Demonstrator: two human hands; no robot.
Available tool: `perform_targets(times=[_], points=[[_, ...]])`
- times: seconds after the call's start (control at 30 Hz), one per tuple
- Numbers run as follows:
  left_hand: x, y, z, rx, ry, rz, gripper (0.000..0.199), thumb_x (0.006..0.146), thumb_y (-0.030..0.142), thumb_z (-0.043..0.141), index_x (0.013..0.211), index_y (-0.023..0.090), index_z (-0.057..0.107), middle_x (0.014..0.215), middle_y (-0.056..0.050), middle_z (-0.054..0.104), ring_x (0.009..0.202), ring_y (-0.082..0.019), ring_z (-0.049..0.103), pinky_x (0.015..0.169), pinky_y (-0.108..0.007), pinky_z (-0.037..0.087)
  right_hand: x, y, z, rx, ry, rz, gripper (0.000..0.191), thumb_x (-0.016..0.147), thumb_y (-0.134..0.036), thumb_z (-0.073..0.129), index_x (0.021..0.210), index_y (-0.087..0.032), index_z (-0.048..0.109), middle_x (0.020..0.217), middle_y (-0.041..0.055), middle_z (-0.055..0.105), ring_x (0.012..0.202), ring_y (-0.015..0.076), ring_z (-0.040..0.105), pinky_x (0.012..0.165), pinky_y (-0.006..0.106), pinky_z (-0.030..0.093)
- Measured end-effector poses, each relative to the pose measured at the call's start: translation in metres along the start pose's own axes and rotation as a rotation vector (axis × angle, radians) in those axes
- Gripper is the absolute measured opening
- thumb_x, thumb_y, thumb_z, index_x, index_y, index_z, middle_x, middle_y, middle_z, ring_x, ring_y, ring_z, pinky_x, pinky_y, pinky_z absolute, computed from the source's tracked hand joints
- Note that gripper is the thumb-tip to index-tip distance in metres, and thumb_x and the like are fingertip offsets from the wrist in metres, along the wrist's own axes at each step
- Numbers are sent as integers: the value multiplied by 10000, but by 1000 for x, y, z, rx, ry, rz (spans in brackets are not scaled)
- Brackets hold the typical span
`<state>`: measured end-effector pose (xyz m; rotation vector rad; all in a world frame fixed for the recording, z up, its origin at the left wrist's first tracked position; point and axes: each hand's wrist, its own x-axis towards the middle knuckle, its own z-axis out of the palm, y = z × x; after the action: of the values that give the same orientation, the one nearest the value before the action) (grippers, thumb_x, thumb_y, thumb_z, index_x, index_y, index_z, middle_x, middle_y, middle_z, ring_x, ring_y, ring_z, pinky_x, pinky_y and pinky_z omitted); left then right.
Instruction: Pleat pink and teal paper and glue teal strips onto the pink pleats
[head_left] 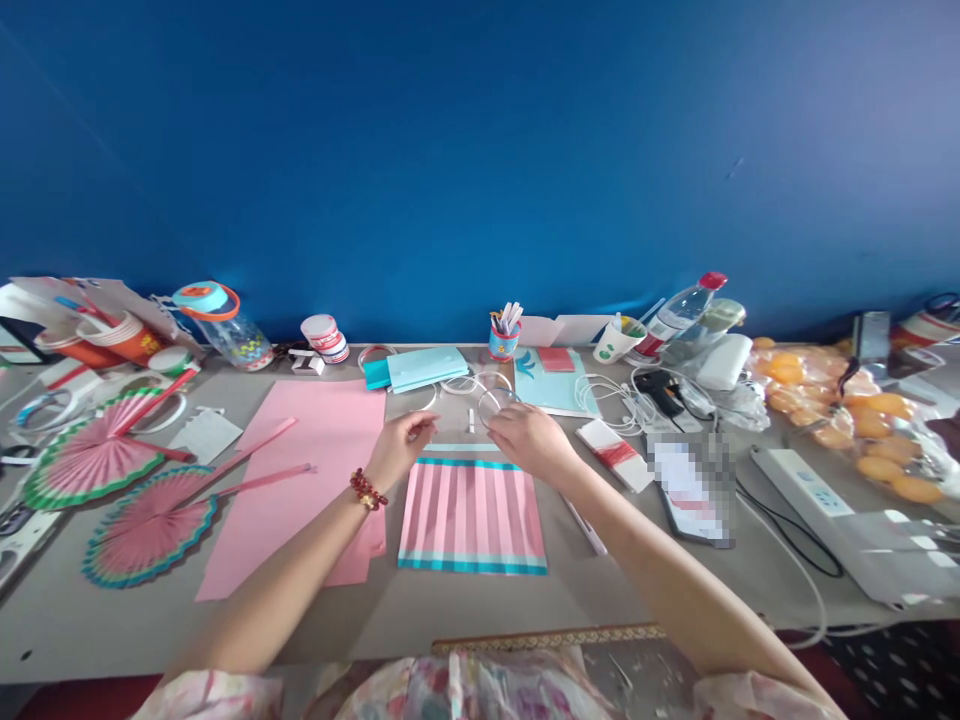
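Note:
A pleated sheet of pink striped paper (471, 515) with teal bands along its top and bottom edges lies in front of me. Above its upper left corner is my left hand (401, 445), fingers curled and pinched together; whatever they hold is too small to make out. My right hand (529, 435) is closed at the upper right corner, its fingertips on a thin clear ring (496, 400) that looks like a roll of tape. Between the hands lies a small white strip (472, 421). A pale strip (465, 450) runs along the paper's top edge.
Large pink sheets (300, 450) lie left, beside two folded paper fans (154, 525). Behind are folded teal paper (427, 368), a pen cup (504, 340) and white cables (619, 395). A phone (686, 490), a power strip (814, 490) and bagged orange fruit (874, 425) lie right.

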<state>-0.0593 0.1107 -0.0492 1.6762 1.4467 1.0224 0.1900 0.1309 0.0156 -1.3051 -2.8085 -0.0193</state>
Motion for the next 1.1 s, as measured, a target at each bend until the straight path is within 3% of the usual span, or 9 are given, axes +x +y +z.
perform_targets(times=[0.1,0.2,0.4,0.57,0.73,0.9,1.1], points=[[-1,-8,-5,17,39,4,386,880,376,529,1209,192,614,929,-55,731,703,-174,687,665,-291,549,-15,20,12,98,67,-49,225,965,-233,488,839,-190,670,852,54,696,878,185,601,895,313,405],[-2,-14,-13,65,57,21,327,895,375,519,1144,196,633,914,-53,730,715,-177,697,699,-295,548,-25,40,23,196,121,-92,240,970,-240,472,843,-202,672,861,43,698,862,181,599,960,333,389],[12,-11,-18,235,21,139,204,914,321,516,992,225,678,980,-54,725,866,-198,681,784,-296,518,-37,63,34,120,138,83,234,953,-231,478,854,-184,685,845,65,686,877,209,574,859,329,412],[52,-2,3,407,-13,236,212,919,224,497,948,232,706,1019,-73,686,980,-230,620,885,-349,467,-41,71,43,77,147,116,240,956,-227,492,838,-165,692,836,71,676,864,212,573,828,323,410],[87,1,34,494,-69,279,110,840,165,597,804,203,694,958,-97,639,1028,-267,567,926,-388,437,-41,73,47,54,154,102,264,968,-221,485,817,-168,695,823,65,678,831,194,579,847,325,413],[101,0,47,452,-91,266,114,822,138,596,737,182,659,942,-112,626,1035,-277,548,950,-416,421,-48,74,46,93,195,126,196,924,-336,591,936,-182,712,922,76,698,923,223,591,834,337,439],[114,13,25,204,-101,210,34,786,204,654,753,200,646,862,-58,666,970,-236,587,925,-370,436,-41,73,42,302,393,186,199,941,-248,520,1003,-191,700,1025,78,701,983,214,605,862,339,466]])
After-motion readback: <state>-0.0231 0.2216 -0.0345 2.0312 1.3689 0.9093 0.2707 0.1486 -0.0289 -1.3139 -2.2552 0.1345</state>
